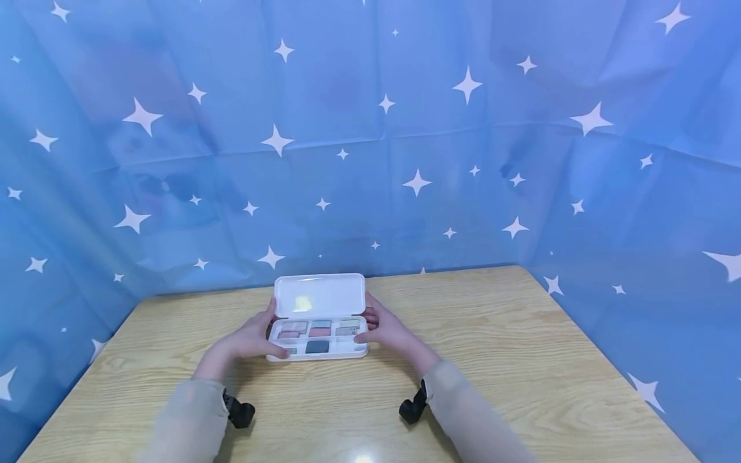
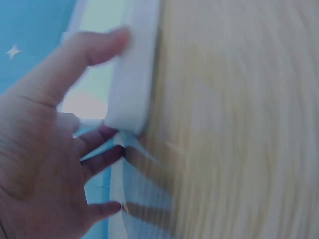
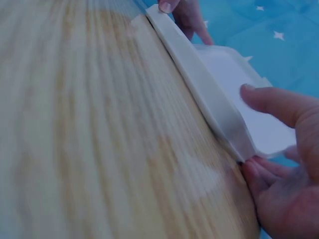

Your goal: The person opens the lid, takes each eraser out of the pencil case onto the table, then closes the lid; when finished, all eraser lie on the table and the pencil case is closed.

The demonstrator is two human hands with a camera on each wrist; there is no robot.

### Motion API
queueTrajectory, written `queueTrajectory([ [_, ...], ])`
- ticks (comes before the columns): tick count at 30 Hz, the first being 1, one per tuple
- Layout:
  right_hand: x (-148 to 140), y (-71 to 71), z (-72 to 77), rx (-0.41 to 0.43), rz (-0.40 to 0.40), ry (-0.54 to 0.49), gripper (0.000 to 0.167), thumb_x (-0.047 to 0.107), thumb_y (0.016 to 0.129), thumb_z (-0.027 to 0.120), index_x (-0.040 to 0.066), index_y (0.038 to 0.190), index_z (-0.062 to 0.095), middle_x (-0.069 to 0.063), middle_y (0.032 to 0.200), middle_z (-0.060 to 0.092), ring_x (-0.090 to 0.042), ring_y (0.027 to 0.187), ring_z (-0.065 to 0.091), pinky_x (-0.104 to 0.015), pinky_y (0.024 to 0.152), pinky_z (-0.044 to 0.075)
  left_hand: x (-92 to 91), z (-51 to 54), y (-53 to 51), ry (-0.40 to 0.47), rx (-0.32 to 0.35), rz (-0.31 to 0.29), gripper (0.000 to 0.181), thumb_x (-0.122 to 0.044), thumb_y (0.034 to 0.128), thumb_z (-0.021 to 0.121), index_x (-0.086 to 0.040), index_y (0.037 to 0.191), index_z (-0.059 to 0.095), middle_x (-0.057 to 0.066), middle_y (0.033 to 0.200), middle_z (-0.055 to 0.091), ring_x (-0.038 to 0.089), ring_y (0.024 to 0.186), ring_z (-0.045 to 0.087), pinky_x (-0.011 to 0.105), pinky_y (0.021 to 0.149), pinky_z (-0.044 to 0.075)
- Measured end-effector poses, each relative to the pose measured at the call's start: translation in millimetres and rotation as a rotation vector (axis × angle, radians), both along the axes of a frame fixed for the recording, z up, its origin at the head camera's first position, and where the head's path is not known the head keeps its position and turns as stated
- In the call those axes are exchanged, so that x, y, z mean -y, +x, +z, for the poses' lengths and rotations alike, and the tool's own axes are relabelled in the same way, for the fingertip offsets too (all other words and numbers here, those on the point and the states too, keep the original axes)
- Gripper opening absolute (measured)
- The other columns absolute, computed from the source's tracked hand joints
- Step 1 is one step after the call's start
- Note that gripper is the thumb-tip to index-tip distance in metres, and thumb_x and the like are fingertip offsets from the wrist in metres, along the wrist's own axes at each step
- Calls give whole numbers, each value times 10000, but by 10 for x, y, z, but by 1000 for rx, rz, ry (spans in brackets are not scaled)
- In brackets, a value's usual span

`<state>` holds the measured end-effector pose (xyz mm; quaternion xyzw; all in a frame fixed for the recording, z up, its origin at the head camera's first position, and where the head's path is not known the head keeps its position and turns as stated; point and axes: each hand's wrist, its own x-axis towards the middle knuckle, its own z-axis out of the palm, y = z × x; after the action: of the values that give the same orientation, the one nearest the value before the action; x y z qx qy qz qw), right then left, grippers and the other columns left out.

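A white case (image 1: 341,355) lies on the table, its lid (image 1: 320,294) tilted back. Inside its compartments are pink, blue and pale blocks and one dark block (image 1: 317,347). My left hand (image 1: 251,334) grips the case's left end, thumb over the front corner; in the left wrist view, this hand (image 2: 45,139) has its fingers at the end wall of the case (image 2: 132,74). The right end is held by my right hand (image 1: 393,331); in the right wrist view, that hand (image 3: 294,174) has its thumb above the case (image 3: 199,89) and fingertips at its lower corner.
The wooden table (image 1: 492,373) extends to both sides and in front of the case. A blue curtain with white stars (image 1: 347,161) hangs behind the table and along its sides. Black wrist cameras (image 1: 240,413) sit at both sleeves.
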<state>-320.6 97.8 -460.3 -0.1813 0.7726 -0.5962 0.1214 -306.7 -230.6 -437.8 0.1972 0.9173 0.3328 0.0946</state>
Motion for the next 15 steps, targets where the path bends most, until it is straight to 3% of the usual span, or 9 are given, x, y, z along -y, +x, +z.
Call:
queueTrajectory([
  [7, -35, 8, -5, -52, 29, 81, 1079, 28, 797, 777, 118, 1568, 28, -192, 1426, 428, -323, 1331, 404, -451, 1043, 373, -64, 79, 136, -2, 48, 79, 1233, -361, 705, 831, 21, 1529, -2, 319, 1531, 178, 485, 1374, 203, 626, 1075, 203],
  [11, -27, 8, -4, -78, 44, 77, 1088, 5, 796, 769, 121, 1568, 12, -187, 1405, 443, -330, 1316, 414, -464, 1031, 377, -51, 50, 158, -8, 45, 102, 1211, -381, 713, 816, -12, 1541, 12, 292, 1551, 157, 490, 1387, 174, 637, 1071, 198],
  [15, -32, 7, 3, -90, 46, 142, 1089, 61, 798, 789, 102, 1564, 15, -158, 1429, 438, -308, 1331, 400, -469, 1061, 345, -30, -8, 143, 17, 60, 120, 1195, -396, 714, 813, -37, 1547, 36, 273, 1564, 138, 486, 1393, 160, 651, 1067, 181],
])
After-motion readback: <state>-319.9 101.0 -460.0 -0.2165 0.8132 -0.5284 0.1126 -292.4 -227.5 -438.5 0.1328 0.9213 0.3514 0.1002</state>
